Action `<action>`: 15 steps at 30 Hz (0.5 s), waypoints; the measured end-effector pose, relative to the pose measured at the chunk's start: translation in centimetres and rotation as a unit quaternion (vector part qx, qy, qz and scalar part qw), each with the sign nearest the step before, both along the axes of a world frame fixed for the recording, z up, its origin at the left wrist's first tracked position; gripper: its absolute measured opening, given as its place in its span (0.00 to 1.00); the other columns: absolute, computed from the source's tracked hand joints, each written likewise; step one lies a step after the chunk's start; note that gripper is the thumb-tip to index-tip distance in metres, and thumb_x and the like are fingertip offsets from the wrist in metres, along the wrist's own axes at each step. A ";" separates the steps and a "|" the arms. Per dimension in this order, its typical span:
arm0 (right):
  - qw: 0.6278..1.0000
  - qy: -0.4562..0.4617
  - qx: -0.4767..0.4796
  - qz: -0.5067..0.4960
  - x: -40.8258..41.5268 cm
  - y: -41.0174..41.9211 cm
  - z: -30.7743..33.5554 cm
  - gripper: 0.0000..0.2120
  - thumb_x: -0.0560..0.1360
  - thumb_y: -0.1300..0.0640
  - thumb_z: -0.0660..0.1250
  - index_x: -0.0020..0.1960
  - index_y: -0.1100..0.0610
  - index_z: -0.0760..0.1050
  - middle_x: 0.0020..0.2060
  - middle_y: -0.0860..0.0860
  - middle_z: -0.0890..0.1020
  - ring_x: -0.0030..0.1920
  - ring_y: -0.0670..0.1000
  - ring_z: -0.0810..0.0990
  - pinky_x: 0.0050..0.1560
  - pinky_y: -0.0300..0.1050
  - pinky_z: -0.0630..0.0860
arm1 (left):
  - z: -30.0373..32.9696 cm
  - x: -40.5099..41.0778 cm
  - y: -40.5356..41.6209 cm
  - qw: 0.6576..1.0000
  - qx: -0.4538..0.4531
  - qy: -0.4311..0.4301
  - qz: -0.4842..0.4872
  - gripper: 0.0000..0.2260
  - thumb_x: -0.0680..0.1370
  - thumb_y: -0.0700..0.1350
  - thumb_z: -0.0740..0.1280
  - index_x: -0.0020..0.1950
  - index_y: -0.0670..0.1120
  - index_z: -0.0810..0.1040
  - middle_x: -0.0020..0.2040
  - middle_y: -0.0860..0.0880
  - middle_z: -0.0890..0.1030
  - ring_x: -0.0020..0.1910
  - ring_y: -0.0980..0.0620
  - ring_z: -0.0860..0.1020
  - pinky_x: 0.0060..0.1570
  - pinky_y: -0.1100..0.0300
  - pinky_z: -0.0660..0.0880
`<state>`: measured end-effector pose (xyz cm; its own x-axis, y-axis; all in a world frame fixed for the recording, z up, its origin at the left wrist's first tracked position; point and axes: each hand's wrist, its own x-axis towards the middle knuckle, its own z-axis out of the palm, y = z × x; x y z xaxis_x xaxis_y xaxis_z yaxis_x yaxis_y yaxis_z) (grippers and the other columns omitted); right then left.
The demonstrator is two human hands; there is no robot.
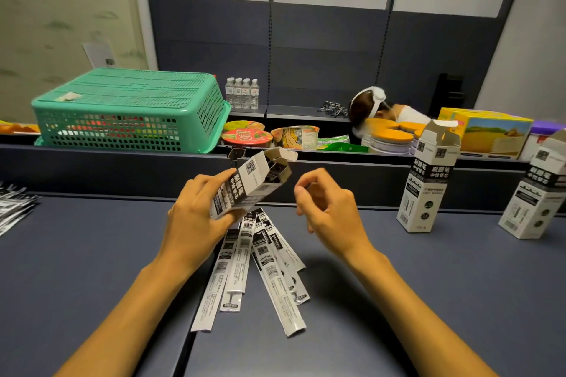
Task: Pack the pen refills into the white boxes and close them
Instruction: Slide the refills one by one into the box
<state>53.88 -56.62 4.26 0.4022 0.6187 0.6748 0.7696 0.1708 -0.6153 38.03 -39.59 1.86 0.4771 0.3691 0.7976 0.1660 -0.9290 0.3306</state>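
Note:
My left hand (196,211) grips a white and black refill box (249,182) tilted in the air, its top flaps open toward the right, dark refills showing inside. My right hand (327,208) hovers just right of the box's open end with fingers curled, thumb and forefinger nearly touching, holding nothing that I can see. Several packaged pen refills (260,263) lie fanned out on the dark table under my hands. Two more white boxes stand upright with open tops at the right, one nearer (428,180) and one at the edge (536,193).
More refill packets (13,208) lie at the table's left edge. Behind a dark divider (92,165) sit an upturned green basket (128,110), noodle cups (248,135), water bottles (242,93), tins and cartons (490,131). A person (376,110) bends behind the shelf.

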 end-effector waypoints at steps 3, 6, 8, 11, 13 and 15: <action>0.975 -0.056 -0.207 -0.063 0.3 0.4 -0.8 0.07 0.76 0.44 0.67 0.46 0.47 0.77 0.37 0.43 0.80 0.35 0.44 0.77 0.40 0.49 0.80 | 0.1 -0.1 0.2 1.000 0.001 0.001 0.007 0.31 0.69 0.46 0.77 0.70 0.50 0.71 0.54 0.50 0.77 0.50 0.53 0.73 0.43 0.59 0.73; 0.928 -0.088 -0.355 -0.072 -0.6 0.6 -1.5 0.17 0.72 0.35 0.67 0.47 0.48 0.79 0.41 0.44 0.82 0.42 0.45 0.79 0.45 0.46 0.79 | 0.0 -0.1 0.2 1.000 -0.002 0.005 0.005 0.31 0.69 0.47 0.77 0.71 0.50 0.71 0.54 0.50 0.77 0.51 0.53 0.73 0.44 0.56 0.75; 0.913 -0.109 -0.385 -0.078 -1.4 0.9 -1.8 0.20 0.69 0.32 0.68 0.45 0.48 0.79 0.41 0.45 0.82 0.43 0.46 0.79 0.45 0.45 0.77 | 0.0 -0.1 0.1 1.000 -0.003 0.005 0.002 0.32 0.69 0.47 0.77 0.71 0.51 0.71 0.54 0.50 0.77 0.51 0.52 0.73 0.44 0.54 0.76; 0.904 -0.120 -0.400 -0.095 -2.1 1.2 -1.9 0.23 0.65 0.30 0.69 0.43 0.50 0.78 0.40 0.45 0.82 0.43 0.48 0.79 0.46 0.47 0.78 | 0.1 -0.1 0.1 1.000 -0.006 0.003 0.003 0.31 0.69 0.46 0.77 0.70 0.51 0.71 0.54 0.50 0.77 0.51 0.52 0.73 0.44 0.53 0.76; 0.900 -0.120 -0.407 -0.101 -2.5 1.2 -1.8 0.24 0.64 0.29 0.70 0.42 0.51 0.78 0.38 0.46 0.82 0.42 0.48 0.79 0.46 0.47 0.78 | 0.1 -0.1 0.0 1.000 -0.006 0.004 0.003 0.31 0.69 0.47 0.77 0.70 0.51 0.71 0.54 0.50 0.77 0.51 0.52 0.73 0.45 0.54 0.76; 0.898 -0.124 -0.408 -0.108 -2.9 1.0 -1.6 0.25 0.64 0.29 0.70 0.42 0.51 0.77 0.38 0.46 0.82 0.42 0.48 0.79 0.46 0.48 0.78 | 0.0 -0.1 0.0 1.000 -0.006 0.006 0.001 0.32 0.69 0.47 0.77 0.70 0.51 0.71 0.54 0.50 0.77 0.51 0.53 0.73 0.45 0.54 0.76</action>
<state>51.01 -55.57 2.68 0.4723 0.8736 0.1170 0.8614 -0.4293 -0.2716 37.95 -39.57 1.86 0.4858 0.3789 0.7877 0.1710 -0.9250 0.3395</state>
